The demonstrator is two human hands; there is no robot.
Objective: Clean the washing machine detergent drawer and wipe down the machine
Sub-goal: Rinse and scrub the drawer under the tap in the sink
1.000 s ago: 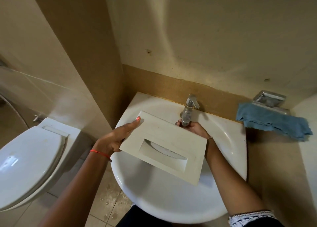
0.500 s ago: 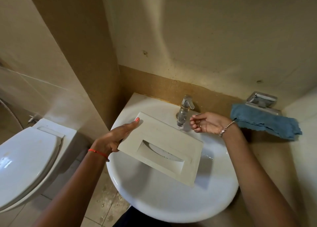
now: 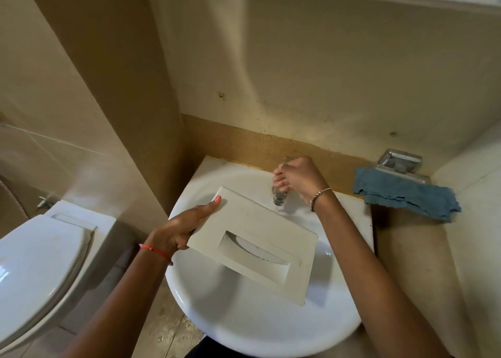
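- Half a second ago the right hand (image 3: 295,176) hung loosely curled just right of the tap (image 3: 279,199). It has since moved left onto the tap, and its fingers are now wrapped around the top of it, right of the frame's centre.
- Only the tap's chrome spout shows, below the fingers. I cannot tell whether water is running.
- The left hand (image 3: 187,229), at centre left, has stayed where it was. It grasps the left edge of the detergent drawer (image 3: 260,222), with the thumb lying along the top face and the other fingers hidden beneath.
- The drawer shows a cream front panel with a recessed handle slot. It is held tilted over the white basin (image 3: 244,336) in the lower centre, its upper edge just below the spout.
- A blue cloth (image 3: 406,197) hangs from a metal holder (image 3: 400,165) on the wall at the right, well apart from both hands.
- A white toilet (image 3: 35,263) with its lid closed fills the lower left.
- A red thread circles the left wrist, and a beaded bracelet circles the right.
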